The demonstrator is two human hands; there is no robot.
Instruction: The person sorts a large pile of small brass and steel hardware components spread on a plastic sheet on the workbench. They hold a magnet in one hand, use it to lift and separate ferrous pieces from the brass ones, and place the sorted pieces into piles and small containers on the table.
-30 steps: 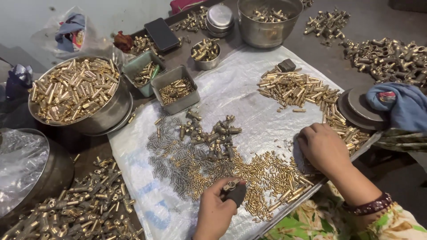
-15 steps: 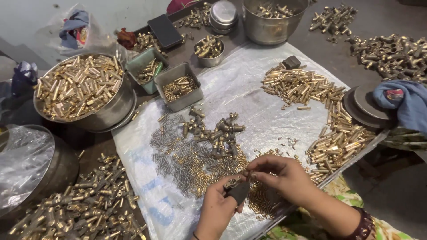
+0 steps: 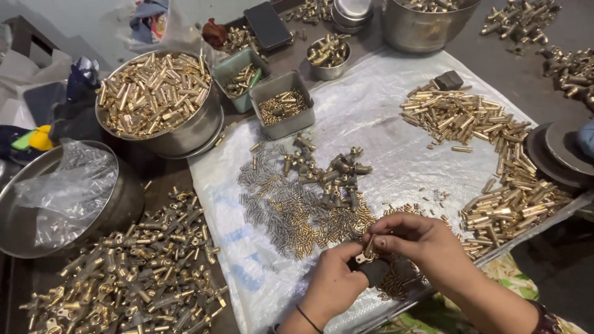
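My left hand (image 3: 334,286) grips a small dark block tool (image 3: 373,270) low over the white plastic sheet (image 3: 371,124). My right hand (image 3: 413,242) pinches a small brass fitting (image 3: 368,248) with its fingertips, right at the top of the tool. Both hands meet above a spread of small brass pieces (image 3: 297,219). A cluster of darker brass valve parts (image 3: 328,170) lies just beyond the hands. A long heap of brass tubes (image 3: 489,154) runs along the sheet's right side.
A steel bowl of brass tubes (image 3: 154,102) stands at the left, with two small grey trays (image 3: 281,105) beside it. A steel bowl lined with plastic (image 3: 62,198) sits further left. Loose brass fittings (image 3: 136,272) cover the bottom left. A steel pot (image 3: 427,25) stands at the back.
My right hand left the brass pile at the right and came over to my left hand, now pinching a brass fitting at the dark tool. The view shifted slightly.
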